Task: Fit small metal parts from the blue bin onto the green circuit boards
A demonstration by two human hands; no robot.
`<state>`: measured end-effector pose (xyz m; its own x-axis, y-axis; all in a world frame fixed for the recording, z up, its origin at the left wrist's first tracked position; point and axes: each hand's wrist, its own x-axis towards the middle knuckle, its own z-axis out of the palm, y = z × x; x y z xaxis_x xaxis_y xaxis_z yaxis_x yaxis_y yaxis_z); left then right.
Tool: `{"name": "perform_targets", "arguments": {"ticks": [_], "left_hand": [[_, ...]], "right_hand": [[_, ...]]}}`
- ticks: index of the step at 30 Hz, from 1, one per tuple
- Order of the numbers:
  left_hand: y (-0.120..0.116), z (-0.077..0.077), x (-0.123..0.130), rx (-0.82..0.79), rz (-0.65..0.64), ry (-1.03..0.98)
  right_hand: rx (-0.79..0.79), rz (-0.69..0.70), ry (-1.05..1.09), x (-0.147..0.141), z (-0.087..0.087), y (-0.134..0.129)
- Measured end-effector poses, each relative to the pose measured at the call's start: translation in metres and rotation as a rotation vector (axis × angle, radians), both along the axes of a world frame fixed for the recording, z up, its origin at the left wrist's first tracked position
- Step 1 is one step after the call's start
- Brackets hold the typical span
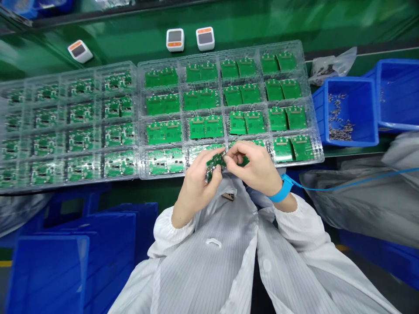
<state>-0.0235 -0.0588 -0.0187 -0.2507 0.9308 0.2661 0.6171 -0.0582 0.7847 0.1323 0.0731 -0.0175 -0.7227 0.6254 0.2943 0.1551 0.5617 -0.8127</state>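
Above the front edge of the right clear tray point(141, 148), my left hand point(199, 181) grips a green circuit board point(212, 168) between thumb and fingers. The board is tilted, with small parts on its face. My right hand point(250, 168) is at the board's right edge, thumb and index finger pinched together; whatever is between those fingertips is too small to make out. A blue wrist strap point(283, 188) circles my right wrist. Green boards point(163, 132) lie in pairs in the tray's compartments, and my hands partly cover the front row.
Another clear tray point(135, 109) of boards adjoins on the left. Three small white devices point(175, 40) stand behind the trays. At the right are a blue bin point(368, 109) with small metal parts, a second blue bin point(401, 96) and a plastic bag point(340, 63). The strap's blue cord runs right.
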Motion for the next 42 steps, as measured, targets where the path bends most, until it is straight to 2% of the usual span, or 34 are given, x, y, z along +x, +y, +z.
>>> {"name": "perform_targets", "arguments": {"ticks": [11,14,20,23,26,29,33,35,37,39,40,41,42], "left_hand": [[0.002,-0.003,0.004,0.056,0.036,-0.001],[0.0,-0.004,-0.01,0.073,0.029,0.027],[-0.008,-0.006,-0.047,-0.018,0.204,0.099],[-0.007,-0.006,-0.049,-0.041,0.161,0.183],[-0.005,-0.005,-0.049,0.022,0.149,0.291],[-0.009,-0.007,-0.054,0.104,0.13,0.35],[-0.025,-0.011,-0.062,0.044,-0.043,0.461],[-0.037,-0.014,-0.057,0.068,-0.049,0.514],[-0.05,-0.022,-0.043,0.198,-0.078,0.492],[-0.06,-0.039,-0.027,0.332,-0.26,0.362],[-0.061,-0.052,-0.02,0.324,-0.392,0.268],[-0.06,-0.067,-0.015,0.24,-0.478,0.186],[-0.055,-0.083,-0.013,0.113,-0.461,0.132]], "right_hand": [[0.103,-0.028,0.004,-0.009,-0.007,-0.006],[0.134,-0.032,0.002,-0.008,-0.008,-0.005],[0.263,-0.031,-0.099,0.0,-0.012,0.001],[0.397,0.027,-0.163,0.0,-0.019,-0.003],[0.511,0.076,-0.169,-0.001,-0.024,-0.006],[0.504,0.09,-0.172,0.001,-0.026,-0.007],[0.467,0.113,-0.176,0.005,-0.028,-0.006],[0.462,0.121,-0.169,0.007,-0.028,-0.005],[0.469,0.139,-0.153,0.01,-0.028,-0.004],[0.496,0.148,-0.134,0.014,-0.027,-0.002],[0.516,0.14,-0.124,0.017,-0.027,-0.001],[0.535,0.125,-0.115,0.02,-0.026,0.001],[0.549,0.104,-0.108,0.023,-0.026,0.002]]}}
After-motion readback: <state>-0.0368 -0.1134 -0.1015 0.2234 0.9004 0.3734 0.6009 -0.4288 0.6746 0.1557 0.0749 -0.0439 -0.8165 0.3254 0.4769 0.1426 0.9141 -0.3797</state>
